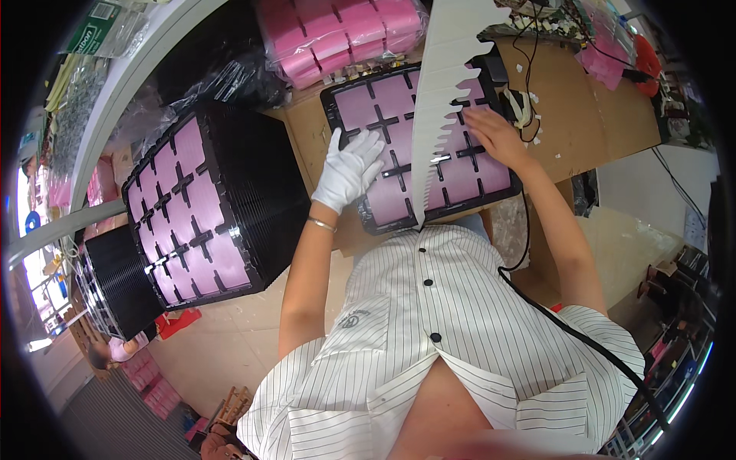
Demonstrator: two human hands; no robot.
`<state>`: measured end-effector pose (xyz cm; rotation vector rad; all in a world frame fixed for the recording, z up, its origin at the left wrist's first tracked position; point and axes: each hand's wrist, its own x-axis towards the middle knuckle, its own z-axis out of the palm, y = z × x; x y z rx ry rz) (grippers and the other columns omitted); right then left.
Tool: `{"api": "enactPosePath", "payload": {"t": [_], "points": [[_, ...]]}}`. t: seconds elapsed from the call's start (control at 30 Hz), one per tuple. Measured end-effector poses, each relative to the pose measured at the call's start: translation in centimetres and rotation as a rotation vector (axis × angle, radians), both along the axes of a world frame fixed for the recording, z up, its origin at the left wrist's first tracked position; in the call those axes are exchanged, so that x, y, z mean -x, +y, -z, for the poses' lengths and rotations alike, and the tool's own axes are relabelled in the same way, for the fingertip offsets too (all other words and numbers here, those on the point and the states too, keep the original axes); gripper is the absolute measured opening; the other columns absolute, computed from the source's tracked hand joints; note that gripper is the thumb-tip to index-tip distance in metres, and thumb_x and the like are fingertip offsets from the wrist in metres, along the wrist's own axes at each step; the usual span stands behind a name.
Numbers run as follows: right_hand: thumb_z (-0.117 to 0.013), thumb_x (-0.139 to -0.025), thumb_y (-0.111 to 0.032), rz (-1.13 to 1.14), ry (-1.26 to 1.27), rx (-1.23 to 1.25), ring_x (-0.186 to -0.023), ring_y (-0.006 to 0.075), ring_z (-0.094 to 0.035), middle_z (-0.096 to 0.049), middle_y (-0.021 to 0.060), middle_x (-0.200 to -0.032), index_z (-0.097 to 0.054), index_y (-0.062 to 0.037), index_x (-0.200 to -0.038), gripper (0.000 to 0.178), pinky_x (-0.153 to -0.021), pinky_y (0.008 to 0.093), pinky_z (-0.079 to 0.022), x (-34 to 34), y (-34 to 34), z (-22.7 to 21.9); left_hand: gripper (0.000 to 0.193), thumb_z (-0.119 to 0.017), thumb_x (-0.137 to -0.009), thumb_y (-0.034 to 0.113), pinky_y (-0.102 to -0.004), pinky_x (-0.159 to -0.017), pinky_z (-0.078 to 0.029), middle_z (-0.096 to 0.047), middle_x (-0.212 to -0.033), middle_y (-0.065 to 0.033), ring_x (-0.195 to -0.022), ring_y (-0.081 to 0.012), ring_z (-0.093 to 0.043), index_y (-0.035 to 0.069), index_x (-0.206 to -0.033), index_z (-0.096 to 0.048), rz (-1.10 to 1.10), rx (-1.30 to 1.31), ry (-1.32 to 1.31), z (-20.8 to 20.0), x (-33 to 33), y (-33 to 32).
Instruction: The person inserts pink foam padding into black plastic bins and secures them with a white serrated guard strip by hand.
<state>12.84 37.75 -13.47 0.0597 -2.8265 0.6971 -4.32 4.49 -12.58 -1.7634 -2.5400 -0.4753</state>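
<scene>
A black tray [497,197] with pink panels [387,205] between cross-shaped black dividers lies on the table in front of me. My left hand [349,172], in a white glove, rests on the tray's left side with its fingers stretched out. On the right side, my bare right hand [495,136] lies with extended fingers over the tray's upper right part. Neither hand grips anything that I can make out. A pale, jagged-edged strip [435,100] crosses the tray from top to bottom and hides its middle.
To my left stands a tall stack of similar black trays [270,180], pink panels on its top one. Bagged pink packs [341,34] sit beyond the tray. Cardboard [586,115] covers the table at right, with black cables [529,65] on it. A black cord [571,330] hangs across my shirt.
</scene>
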Motion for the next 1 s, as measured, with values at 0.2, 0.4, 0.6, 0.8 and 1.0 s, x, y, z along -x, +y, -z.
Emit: {"api": "enactPosePath", "payload": {"t": [0.2,0.4,0.6,0.8,1.0], "points": [[-0.069,-0.081,-0.022,-0.038,-0.141,-0.037,-0.126,0.0259,-0.048,-0.054,0.0064,-0.134,-0.063,-0.0087,-0.117,0.039,-0.11,0.0443,-0.033,-4.9,1.3,0.1,0.023,-0.071,-0.079,0.031,-0.0502,-0.108,-0.03,-0.064,-0.107,-0.0035,-0.104,-0.0222,-0.058,0.012,-0.09,-0.067,-0.054,-0.111,-0.171,-0.3,-2.6,-1.6],[-0.079,-0.064,-0.03,0.01,-0.226,-0.134,-0.136,0.0302,-0.033,-0.044,0.0046,-0.142,-0.056,-0.016,-0.124,0.066,-0.113,0.0491,-0.024,-4.5,1.5,-1.5,0.059,-0.081,-0.063,0.039,-0.0515,-0.105,-0.03,-0.055,-0.117,-0.008,-0.116,-0.0291,-0.047,0.012,-0.11,-0.058,-0.213,-0.058,-0.112,-0.2,-3.5,-0.7],[-0.08,-0.068,-0.033,0.21,-0.21,-0.109,-0.144,0.037,-0.013,-0.025,0.0116,-0.153,-0.026,-0.0179,-0.148,0.098,-0.115,0.0538,-0.011,-8.6,1.1,-2.0,0.132,-0.087,-0.051,0.046,-0.0564,-0.112,-0.017,-0.02,-0.151,-0.0267,-0.142,-0.04,-0.016,-0.008,-0.146,-0.014,-0.539,0.033,-0.345,-0.2,-7.7,-4.5],[-0.035,-0.098,-0.045,0.731,-0.051,0.157,-0.145,0.0358,-0.007,-0.022,0.0135,-0.155,-0.018,-0.013,-0.151,0.064,-0.112,0.0593,-0.002,-11.3,0.2,7.4,0.069,-0.07,-0.078,0.003,-0.0326,-0.11,-0.031,-0.043,-0.14,-0.0222,-0.13,-0.0285,-0.042,-0.009,-0.137,-0.035,-0.805,-0.444,-0.803,2.1,-11.4,-3.5],[-0.031,-0.1,-0.044,0.872,-0.016,0.281,-0.145,0.0337,-0.007,-0.022,0.0129,-0.155,-0.02,-0.0123,-0.151,0.061,-0.112,0.0564,0.004,-10.6,0.9,7.1,0.05,-0.061,-0.088,0.001,-0.0303,-0.096,-0.044,-0.056,-0.12,-0.0167,-0.107,-0.0189,-0.056,-0.007,-0.13,-0.036,-0.815,-0.753,-1.114,-5.5,-12.7,-2.2]]}}
